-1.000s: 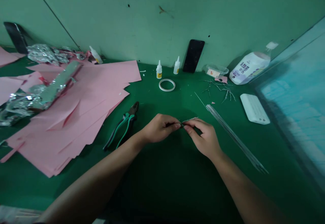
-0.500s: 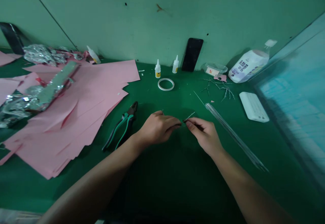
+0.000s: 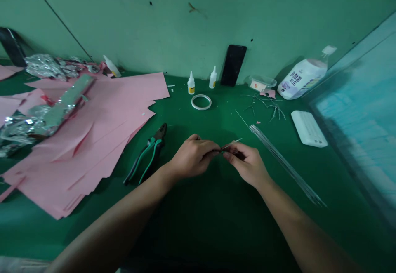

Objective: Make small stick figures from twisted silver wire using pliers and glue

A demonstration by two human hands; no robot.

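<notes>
Between my two hands is a short piece of twisted wire (image 3: 232, 142), its tip pointing up to the right. My left hand (image 3: 197, 154) is closed in a pinch on the wire's left part, most of which its fingers hide. At the other side my right hand (image 3: 246, 159) pinches the wire near its middle, thumb against the fingers. Pliers with green and black handles (image 3: 151, 151) lie left of my left hand. A bundle of straight thin wires (image 3: 283, 161) rests to the right of my right hand, and bent branching wire pieces (image 3: 262, 104) lie beyond it.
Pink paper sheets (image 3: 102, 137) cover the left, with crumpled foil (image 3: 46, 66) on them. At the back stand two small glue bottles (image 3: 191, 85), a tape ring (image 3: 201, 102), a leaning phone (image 3: 234, 65) and a plastic tub (image 3: 262, 82). Rightward are a bottle (image 3: 301, 79) and a white power bank (image 3: 308, 128).
The fingertips of my two hands have come closer together. The free end of the twisted wire has swung lower and to the right. The view has shifted slightly.
</notes>
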